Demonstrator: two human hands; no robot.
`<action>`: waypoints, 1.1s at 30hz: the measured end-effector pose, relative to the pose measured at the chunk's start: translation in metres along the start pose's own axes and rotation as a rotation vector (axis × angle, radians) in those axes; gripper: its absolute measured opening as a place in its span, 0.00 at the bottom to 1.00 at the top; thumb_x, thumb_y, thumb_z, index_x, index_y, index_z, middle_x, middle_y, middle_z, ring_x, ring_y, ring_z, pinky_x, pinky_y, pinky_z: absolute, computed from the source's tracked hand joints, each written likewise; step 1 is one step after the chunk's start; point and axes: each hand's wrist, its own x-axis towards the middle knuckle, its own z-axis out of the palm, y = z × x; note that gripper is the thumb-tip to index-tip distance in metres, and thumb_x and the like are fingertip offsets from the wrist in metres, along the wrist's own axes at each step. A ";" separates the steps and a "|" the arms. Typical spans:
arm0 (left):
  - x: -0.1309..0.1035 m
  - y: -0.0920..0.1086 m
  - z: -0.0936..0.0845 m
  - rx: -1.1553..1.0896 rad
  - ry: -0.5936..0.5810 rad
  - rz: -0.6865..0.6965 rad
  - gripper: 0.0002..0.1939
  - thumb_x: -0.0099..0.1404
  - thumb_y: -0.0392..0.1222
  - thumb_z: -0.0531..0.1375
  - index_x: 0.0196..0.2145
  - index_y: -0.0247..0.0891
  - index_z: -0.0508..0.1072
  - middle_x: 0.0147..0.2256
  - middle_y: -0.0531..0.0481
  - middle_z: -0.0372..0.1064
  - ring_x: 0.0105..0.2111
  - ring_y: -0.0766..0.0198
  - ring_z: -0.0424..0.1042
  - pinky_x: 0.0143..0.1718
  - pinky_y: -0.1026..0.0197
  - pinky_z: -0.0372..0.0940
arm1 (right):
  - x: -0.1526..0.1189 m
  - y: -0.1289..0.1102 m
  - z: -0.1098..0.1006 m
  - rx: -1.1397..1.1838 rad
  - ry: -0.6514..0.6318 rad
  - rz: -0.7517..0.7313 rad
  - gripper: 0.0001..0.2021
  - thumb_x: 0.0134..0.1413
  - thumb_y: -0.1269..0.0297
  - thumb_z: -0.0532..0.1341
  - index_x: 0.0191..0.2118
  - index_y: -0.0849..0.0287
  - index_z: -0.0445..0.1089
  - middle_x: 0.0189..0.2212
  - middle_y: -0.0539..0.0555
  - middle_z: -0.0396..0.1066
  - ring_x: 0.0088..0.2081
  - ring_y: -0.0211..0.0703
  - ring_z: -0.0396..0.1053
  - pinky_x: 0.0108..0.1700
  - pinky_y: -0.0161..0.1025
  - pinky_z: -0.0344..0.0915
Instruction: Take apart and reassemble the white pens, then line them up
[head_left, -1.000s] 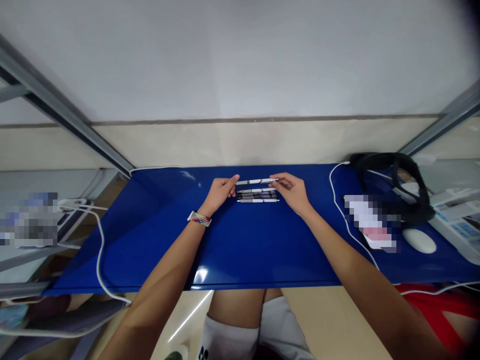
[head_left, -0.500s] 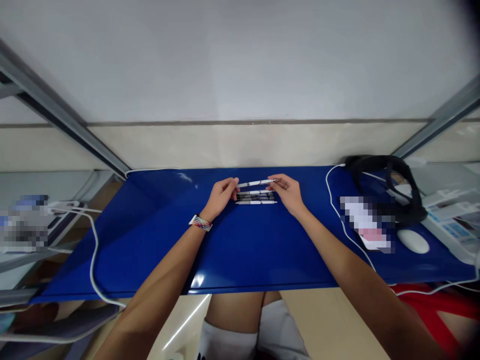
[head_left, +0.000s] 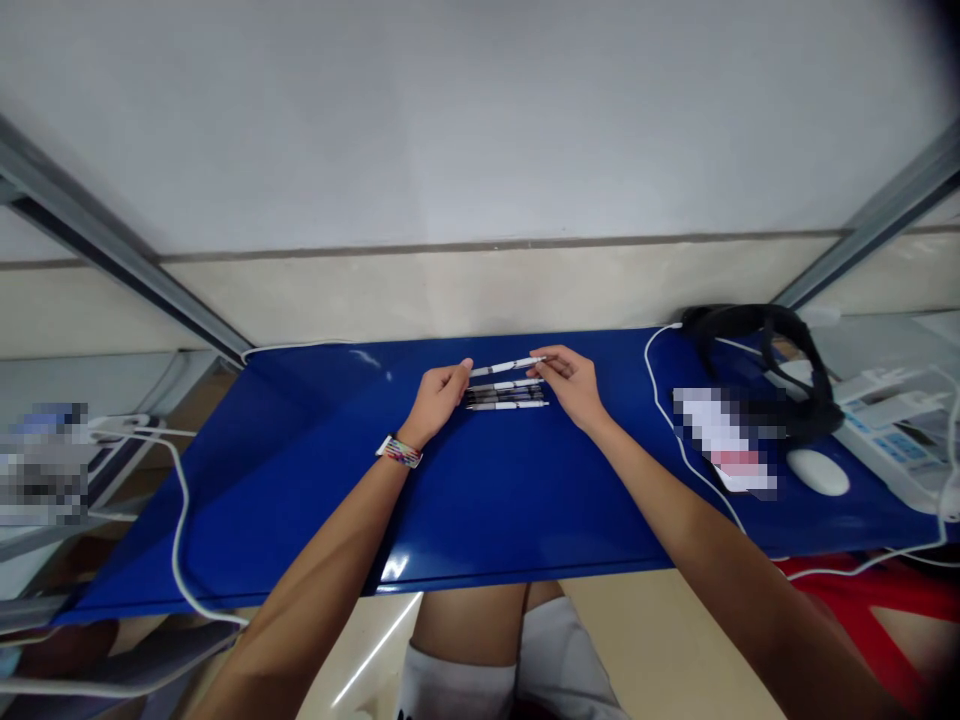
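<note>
Between my hands a white pen [head_left: 506, 367] is held at a slight tilt, its right end higher. The fingers of my left hand [head_left: 441, 395] pinch its left end. My right hand [head_left: 566, 380] grips the other end between thumb and fingers. Just below it several pens lie side by side on the blue table [head_left: 495, 490]. The nearest of these, a white and dark pen [head_left: 508, 406], lies at the front of the row. Darker pens in the middle are hard to tell apart. A patterned band [head_left: 400, 450] circles my left wrist.
To the right lie a black head strap [head_left: 795, 350], a blurred-out phone-like object [head_left: 724, 440] and a white mouse [head_left: 818, 472]. A white cable [head_left: 654, 385] runs beside them. Another cable [head_left: 178, 540] crosses the table's left edge. A pale wall [head_left: 480, 290] stands behind.
The view has shifted slightly, moving the scene a little to the left. Both hands keep hold of the pen, which is tilted slightly more. The pens on the table stay in their row.
</note>
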 end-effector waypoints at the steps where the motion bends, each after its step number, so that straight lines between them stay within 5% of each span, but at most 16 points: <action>1: 0.000 -0.001 0.000 0.002 0.004 0.009 0.35 0.78 0.69 0.56 0.21 0.41 0.65 0.18 0.54 0.60 0.21 0.65 0.59 0.27 0.58 0.54 | 0.000 -0.001 0.000 0.011 0.003 0.001 0.14 0.57 0.50 0.75 0.43 0.51 0.82 0.31 0.52 0.82 0.38 0.52 0.84 0.48 0.52 0.79; 5: 0.002 -0.004 0.002 -0.112 -0.007 0.022 0.20 0.74 0.62 0.65 0.40 0.42 0.73 0.24 0.57 0.68 0.24 0.65 0.68 0.30 0.61 0.64 | 0.001 -0.003 -0.001 0.039 0.019 0.020 0.14 0.56 0.49 0.75 0.42 0.51 0.83 0.32 0.52 0.83 0.34 0.49 0.81 0.45 0.51 0.78; 7: 0.002 -0.005 0.002 -0.198 -0.023 0.014 0.21 0.70 0.61 0.69 0.46 0.43 0.71 0.28 0.57 0.70 0.24 0.65 0.70 0.29 0.61 0.66 | 0.002 -0.003 -0.001 0.039 0.023 0.030 0.15 0.55 0.48 0.75 0.42 0.51 0.83 0.33 0.52 0.83 0.33 0.48 0.80 0.44 0.51 0.78; 14: 0.004 -0.003 0.003 -0.297 0.008 0.015 0.23 0.75 0.66 0.63 0.43 0.42 0.72 0.25 0.56 0.68 0.22 0.66 0.67 0.26 0.61 0.64 | 0.003 0.000 -0.003 0.043 0.032 0.037 0.17 0.54 0.46 0.76 0.43 0.51 0.83 0.34 0.53 0.83 0.33 0.48 0.80 0.45 0.52 0.79; 22: 0.006 -0.002 0.001 -0.204 0.091 0.089 0.22 0.67 0.54 0.73 0.53 0.43 0.78 0.35 0.51 0.75 0.34 0.62 0.74 0.37 0.60 0.66 | 0.001 0.001 -0.002 0.080 0.018 0.025 0.14 0.55 0.49 0.76 0.42 0.51 0.84 0.33 0.52 0.83 0.33 0.47 0.80 0.44 0.50 0.79; 27: 0.007 -0.005 0.000 -0.240 0.029 -0.011 0.22 0.76 0.62 0.63 0.51 0.40 0.79 0.26 0.52 0.72 0.27 0.62 0.71 0.31 0.59 0.63 | 0.001 0.001 -0.002 0.070 0.015 0.015 0.13 0.56 0.50 0.76 0.42 0.51 0.84 0.33 0.52 0.83 0.32 0.47 0.80 0.43 0.49 0.78; 33: 0.009 -0.007 0.001 -0.257 -0.028 0.081 0.34 0.66 0.53 0.75 0.65 0.44 0.74 0.46 0.46 0.80 0.42 0.59 0.78 0.44 0.59 0.71 | 0.002 0.001 -0.003 0.071 0.040 0.017 0.15 0.55 0.49 0.76 0.43 0.52 0.83 0.33 0.52 0.83 0.33 0.47 0.80 0.44 0.49 0.78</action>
